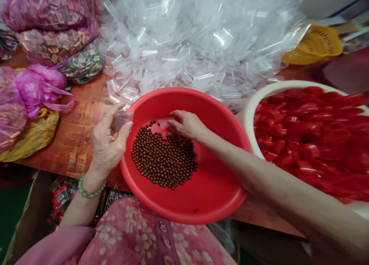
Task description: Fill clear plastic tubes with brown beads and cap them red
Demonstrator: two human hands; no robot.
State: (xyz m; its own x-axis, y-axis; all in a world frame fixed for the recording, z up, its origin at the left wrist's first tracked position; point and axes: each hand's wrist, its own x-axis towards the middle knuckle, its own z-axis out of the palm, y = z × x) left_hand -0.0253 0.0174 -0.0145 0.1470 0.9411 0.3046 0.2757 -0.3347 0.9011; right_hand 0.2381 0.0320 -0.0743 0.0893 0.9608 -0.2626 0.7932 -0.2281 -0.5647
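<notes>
A red basin (221, 172) holds a heap of small brown beads (164, 161). At the basin's left rim, my left hand (108, 142) is closed round a clear plastic case (121, 119), partly smeared by motion. A green bead bracelet (91, 188) circles that wrist. My right hand (187, 124) is inside the basin at the upper edge of the beads, fingers bent down and together. A small clear piece (164, 123) shows by its fingertips; whether they grip it or some beads is hidden.
Behind the basin rises a large pile of clear plastic cases (196, 57). A white tub (249, 117) of red plastic parts (311, 142) stands at right, a yellow basket (317, 44) beyond. Pink bags (54, 26) of small pieces lie at left. Below the table edge is a cardboard box (25, 215).
</notes>
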